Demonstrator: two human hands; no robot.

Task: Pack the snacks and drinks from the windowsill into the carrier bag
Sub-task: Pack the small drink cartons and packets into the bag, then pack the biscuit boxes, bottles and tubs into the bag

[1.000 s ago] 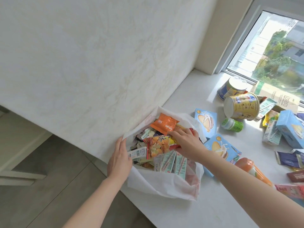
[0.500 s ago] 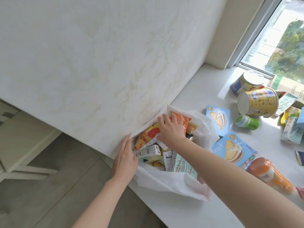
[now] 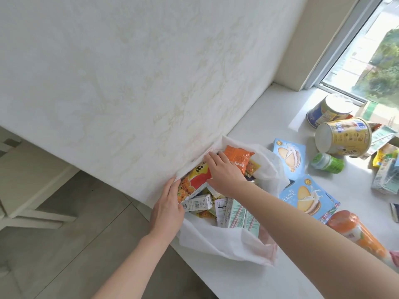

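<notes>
The white carrier bag (image 3: 226, 244) lies open on the windowsill beside the marbled wall, stuffed with an orange packet (image 3: 239, 158), a yellow-red snack packet (image 3: 194, 180), a milk carton (image 3: 197, 202) and green-white cartons (image 3: 239, 216). My left hand (image 3: 168, 208) holds the bag's near-left rim, thumb inside. My right hand (image 3: 224, 173) reaches into the mouth, fingers flat across the packets, their tips at the far rim. Two blue biscuit boxes (image 3: 289, 158) (image 3: 306, 197), a green bottle (image 3: 328, 161) and an orange bottle (image 3: 356, 234) lie on the sill outside it.
A yellow tub (image 3: 343, 137) and a blue tub (image 3: 328, 110) lie on their sides near the window (image 3: 367, 61). More cartons (image 3: 386, 180) are at the right edge. The sill's front edge (image 3: 200, 275) drops to a tiled floor; white furniture (image 3: 32, 190) stands left.
My right hand has slid from the bag's right side across the packets to the far rim by the wall. The left hand has kept its place on the rim.
</notes>
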